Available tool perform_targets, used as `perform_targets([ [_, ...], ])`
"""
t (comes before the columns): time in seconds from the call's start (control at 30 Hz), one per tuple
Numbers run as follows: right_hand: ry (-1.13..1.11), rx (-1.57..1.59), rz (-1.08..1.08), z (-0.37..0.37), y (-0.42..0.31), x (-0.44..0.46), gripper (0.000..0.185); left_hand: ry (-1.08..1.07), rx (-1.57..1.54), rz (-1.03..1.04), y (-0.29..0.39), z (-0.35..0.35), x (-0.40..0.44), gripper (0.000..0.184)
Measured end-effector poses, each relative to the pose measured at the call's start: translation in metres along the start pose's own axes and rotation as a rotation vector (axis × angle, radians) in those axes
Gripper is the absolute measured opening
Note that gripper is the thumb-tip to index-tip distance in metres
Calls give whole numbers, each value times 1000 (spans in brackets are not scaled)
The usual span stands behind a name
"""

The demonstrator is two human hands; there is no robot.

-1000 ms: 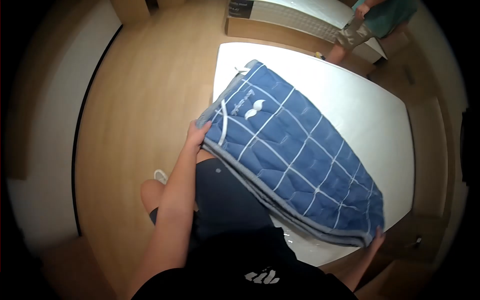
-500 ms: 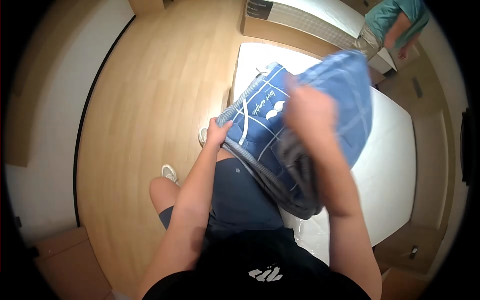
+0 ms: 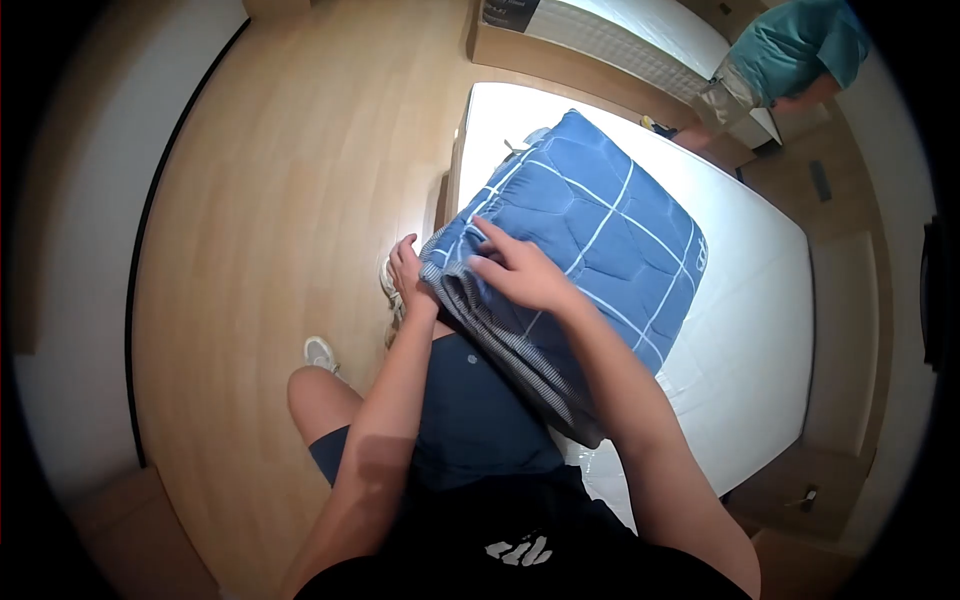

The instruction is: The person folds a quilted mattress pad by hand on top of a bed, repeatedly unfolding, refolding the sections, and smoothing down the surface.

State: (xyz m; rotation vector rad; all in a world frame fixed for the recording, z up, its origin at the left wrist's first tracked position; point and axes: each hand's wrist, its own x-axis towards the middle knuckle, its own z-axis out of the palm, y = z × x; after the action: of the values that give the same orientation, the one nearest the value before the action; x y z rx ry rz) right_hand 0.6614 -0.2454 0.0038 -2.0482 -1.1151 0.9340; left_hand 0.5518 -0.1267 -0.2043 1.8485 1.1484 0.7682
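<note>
A blue quilted mattress pad (image 3: 610,215) with white grid lines lies folded over on the bed, its grey striped edging (image 3: 520,350) bunched along the side nearest my body. My left hand (image 3: 407,275) is against the pad's near left corner, fingers raised and apart; part of its palm side is hidden. On top of that same corner rests my right hand (image 3: 520,270), fingers spread, with the index finger stretched out on the blue cloth.
A white mattress (image 3: 750,290) lies under the pad. Behind it stands another mattress (image 3: 620,45) on a wooden base, with a person in a green shirt (image 3: 800,55) bending beside it. Wooden floor (image 3: 260,220) runs along the left, with a cardboard box (image 3: 145,530) at lower left.
My right hand has brought the raised part of the pad over to the left, covering the printed lettering. Its fingers have spread, and my left hand has loosened from the corner.
</note>
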Motion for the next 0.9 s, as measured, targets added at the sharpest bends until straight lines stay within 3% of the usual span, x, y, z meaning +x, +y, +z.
perform_targets([
  [0.07,83,96,-83,12,35,-8,66,6,-117,48,27,-22,-5,39],
  [0.1,123,143,-124,18,42,-12,67,-215,-583,-279,31,-26,-6,40],
  [0.2,310,-268,-277,35,35,-18,55,-90,-1047,-428,42,-35,-29,49],
  [0.23,379,-321,-338,44,38,-16,51,-23,-1020,-233,51,-37,-46,50],
  [0.27,386,-360,-340,48,39,-16,52,-12,-916,-206,79,-50,-56,59],
  [0.37,410,-414,-370,50,38,-16,54,80,-133,271,91,-46,-68,73],
  [0.47,390,-161,-325,40,37,-17,49,-28,-114,19,83,-44,-57,65],
  [0.5,354,-49,-135,29,18,-31,46,-73,-121,-20,75,-45,-51,48],
  [0.6,633,-337,-225,-25,21,-62,38,-32,17,12,55,-38,-45,35],
  [0.63,733,-413,-217,-49,25,-74,36,75,55,214,46,-35,-41,33],
  [0.7,878,-499,17,-94,52,-103,41,-6,-262,-119,75,-55,-35,34],
  [0.73,943,-609,25,-118,85,-115,44,-53,-418,-288,94,-67,-31,35],
  [0.83,947,-652,268,-157,135,-155,58,33,-376,-166,126,-87,-25,37],
  [0.9,926,-630,259,-145,188,-159,66,40,-279,-267,64,-61,-30,38],
])
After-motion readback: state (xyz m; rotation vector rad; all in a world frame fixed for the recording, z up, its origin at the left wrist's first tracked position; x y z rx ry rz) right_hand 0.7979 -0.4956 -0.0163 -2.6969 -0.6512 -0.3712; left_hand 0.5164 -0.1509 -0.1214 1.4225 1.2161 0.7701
